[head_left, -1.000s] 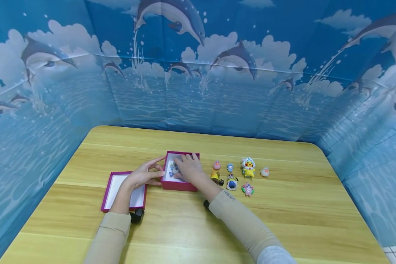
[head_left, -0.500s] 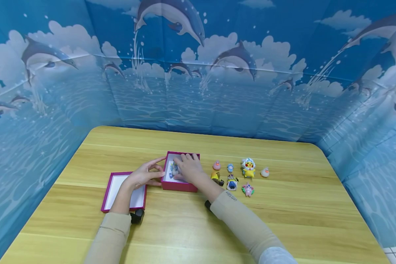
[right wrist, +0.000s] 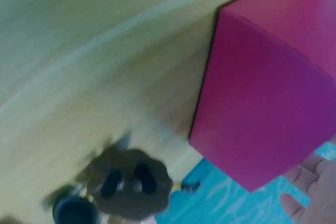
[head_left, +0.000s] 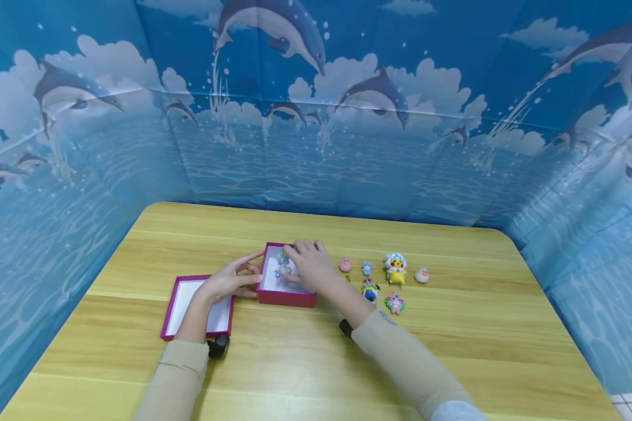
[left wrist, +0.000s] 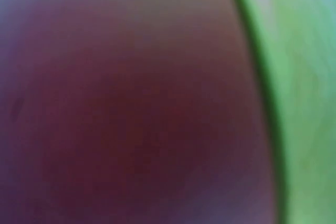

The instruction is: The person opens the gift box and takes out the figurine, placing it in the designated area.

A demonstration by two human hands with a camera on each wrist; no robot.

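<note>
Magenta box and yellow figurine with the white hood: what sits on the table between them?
Two small figures, a pink one and a blue one; the head view shows them.

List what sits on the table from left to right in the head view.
Box lid → left hand → magenta box → right hand → pink figurine → small blue figurine → yellow figurine with white hood → pale bird figurine.
</note>
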